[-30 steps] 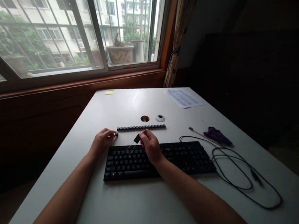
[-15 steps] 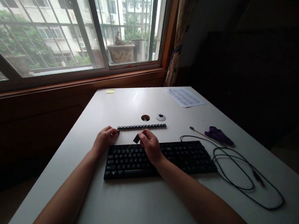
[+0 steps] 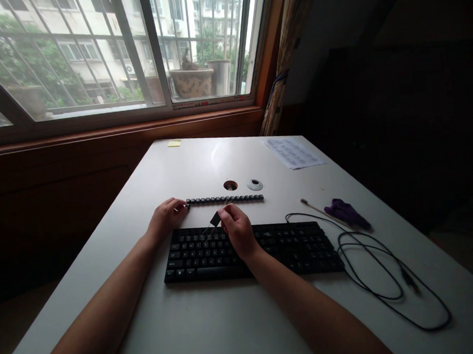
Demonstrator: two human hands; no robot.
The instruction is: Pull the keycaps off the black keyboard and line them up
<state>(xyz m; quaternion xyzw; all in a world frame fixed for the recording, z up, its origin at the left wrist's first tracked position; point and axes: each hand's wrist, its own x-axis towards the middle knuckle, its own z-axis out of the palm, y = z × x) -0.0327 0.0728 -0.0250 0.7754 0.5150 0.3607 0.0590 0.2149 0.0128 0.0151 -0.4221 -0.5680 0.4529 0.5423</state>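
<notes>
A black keyboard [image 3: 211, 273] lies on the white desk, its key rows facing me. Behind it stretches a straight row of loose black keycaps [image 3: 238, 198]. At the left end of that row my left hand [image 3: 166, 219] is closed, with a small dark keycap [image 3: 188, 206] at its fingertips. My right hand [image 3: 238, 227] is over the middle of the keyboard, closed on a wire keycap puller [image 3: 215, 219] with a black handle. The puller's thin wires slant down to the left over the upper key rows. My right hand hides some keys.
To the right lie the coiled keyboard cable [image 3: 393, 297], a small brush [image 3: 314, 206] and a purple cloth [image 3: 346, 213]. Farther back are printed sheets [image 3: 294, 152], a yellow sticky note [image 3: 174, 143], a cable hole [image 3: 230, 185] and its round cover [image 3: 254, 185].
The view has shifted very slightly. Both hands keep almost the same place, the left with the keycap at the row's end and the right with the puller.
</notes>
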